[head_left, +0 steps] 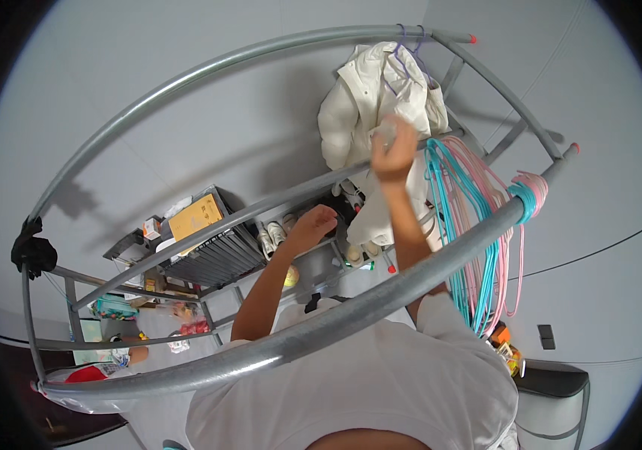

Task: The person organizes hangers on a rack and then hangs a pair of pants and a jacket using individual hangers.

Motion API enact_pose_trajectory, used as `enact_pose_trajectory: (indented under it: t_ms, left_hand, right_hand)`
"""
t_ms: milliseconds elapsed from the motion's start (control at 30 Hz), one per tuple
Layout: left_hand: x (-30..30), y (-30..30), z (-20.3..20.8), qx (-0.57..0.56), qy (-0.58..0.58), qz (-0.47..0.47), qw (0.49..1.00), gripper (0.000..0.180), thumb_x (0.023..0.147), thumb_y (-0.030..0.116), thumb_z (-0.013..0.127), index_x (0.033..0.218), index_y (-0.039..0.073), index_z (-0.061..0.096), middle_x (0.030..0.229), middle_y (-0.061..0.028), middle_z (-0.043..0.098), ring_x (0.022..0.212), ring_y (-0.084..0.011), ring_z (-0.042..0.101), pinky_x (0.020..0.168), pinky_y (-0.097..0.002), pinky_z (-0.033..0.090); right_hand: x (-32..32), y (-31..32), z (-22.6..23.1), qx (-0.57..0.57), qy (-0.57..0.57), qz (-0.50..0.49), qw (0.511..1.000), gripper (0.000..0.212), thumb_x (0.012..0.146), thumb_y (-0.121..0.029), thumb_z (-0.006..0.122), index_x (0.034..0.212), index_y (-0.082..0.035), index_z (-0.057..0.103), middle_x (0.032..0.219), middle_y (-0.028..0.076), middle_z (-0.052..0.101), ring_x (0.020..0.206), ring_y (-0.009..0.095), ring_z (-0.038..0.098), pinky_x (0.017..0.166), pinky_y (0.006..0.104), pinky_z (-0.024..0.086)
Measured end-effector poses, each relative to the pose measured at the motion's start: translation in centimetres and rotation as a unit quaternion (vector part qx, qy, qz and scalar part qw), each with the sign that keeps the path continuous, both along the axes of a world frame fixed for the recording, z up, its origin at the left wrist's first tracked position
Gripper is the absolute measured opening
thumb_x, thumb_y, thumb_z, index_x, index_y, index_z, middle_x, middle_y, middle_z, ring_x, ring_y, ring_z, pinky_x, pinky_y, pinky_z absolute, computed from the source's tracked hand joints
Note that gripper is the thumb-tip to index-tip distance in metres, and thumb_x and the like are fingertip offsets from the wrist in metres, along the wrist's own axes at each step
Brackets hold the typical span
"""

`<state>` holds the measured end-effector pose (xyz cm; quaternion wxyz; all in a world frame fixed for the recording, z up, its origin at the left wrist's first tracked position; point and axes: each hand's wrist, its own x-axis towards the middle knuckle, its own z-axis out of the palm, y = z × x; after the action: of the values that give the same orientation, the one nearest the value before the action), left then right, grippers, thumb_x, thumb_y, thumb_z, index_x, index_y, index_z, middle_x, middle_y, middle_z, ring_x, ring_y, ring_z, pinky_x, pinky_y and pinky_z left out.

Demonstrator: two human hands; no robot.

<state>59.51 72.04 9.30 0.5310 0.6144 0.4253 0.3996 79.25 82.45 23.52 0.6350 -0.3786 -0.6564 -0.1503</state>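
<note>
A white jacket (362, 94) hangs from purple hangers (403, 52) on the far rail of a grey metal clothes rack. Raised in front of the jacket, my right hand (396, 150) has its fingers curled into a pinch. The hand is slightly blurred, and I cannot make out what sits between its fingertips; something whitish shows there. Lower and to the left, beneath the rack's middle bar, my left hand (315, 226) is loosely closed, and nothing shows in it. Below my right hand hangs more white cloth (372, 217), partly hidden by my forearm.
Blue and pink hangers (478, 217) crowd the rack's right end. The near metal rail (283, 356) crosses in front of my body. Shoes (272, 236) and a dark crate (219, 255) with a yellow-brown box (196, 223) stand lower down. A black bundle (34, 251) is at the left end.
</note>
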Motion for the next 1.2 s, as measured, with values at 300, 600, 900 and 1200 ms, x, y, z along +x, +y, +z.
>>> enact_pose_trajectory:
  t_ms: [300, 600, 900, 1200]
  left_hand:
    - [3.8, -9.0, -0.6, -0.1, -0.065, 0.0, 0.993, 0.023, 0.093, 0.01, 0.059, 0.113, 0.001, 0.056, 0.102, -0.0071, 0.063, 0.093, -0.0132, 0.059, 0.082, -0.0287, 0.048]
    - [7.2, -17.4, -5.8, -0.101, -0.026, -0.083, 0.991, 0.018, 0.092, 0.008, 0.057, 0.11, 0.003, 0.058, 0.101, -0.0063, 0.064, 0.094, -0.0147, 0.061, 0.084, -0.0283, 0.048]
    - [10.2, -27.5, -8.2, -0.117, -0.029, -0.243, 0.962, 0.017, 0.089, 0.012, 0.063, 0.103, 0.003, 0.061, 0.095, -0.0047, 0.065, 0.084, -0.0125, 0.063, 0.073, -0.0257, 0.049]
    - [10.9, -45.0, -8.4, -0.292, 0.026, -0.422, 0.858, 0.016, 0.093, 0.016, 0.057, 0.105, 0.006, 0.059, 0.097, -0.005, 0.067, 0.084, -0.0137, 0.063, 0.072, -0.0263, 0.048]
  right_hand:
    - [-1.5, -20.9, -11.7, -0.431, 0.14, 0.217, 0.864, 0.021, 0.082, -0.003, 0.063, 0.103, -0.002, 0.061, 0.095, 0.011, 0.063, 0.076, 0.021, 0.062, 0.071, 0.0305, 0.049]
    - [3.9, -31.8, -19.2, -0.619, 0.15, 0.143, 0.758, 0.023, 0.086, -0.017, 0.066, 0.104, -0.003, 0.064, 0.092, 0.01, 0.07, 0.076, 0.017, 0.067, 0.068, 0.0283, 0.052]
    - [5.4, -47.2, -19.4, -0.644, 0.202, -0.067, 0.735, 0.032, 0.082, -0.029, 0.069, 0.101, -0.004, 0.067, 0.09, 0.014, 0.07, 0.081, 0.025, 0.067, 0.073, 0.0351, 0.052]
    - [-1.5, -70.9, -21.3, -0.536, 0.609, -0.133, 0.569, 0.025, 0.087, -0.018, 0.062, 0.108, -0.004, 0.063, 0.091, 0.003, 0.066, 0.074, 0.012, 0.061, 0.065, 0.0248, 0.049]
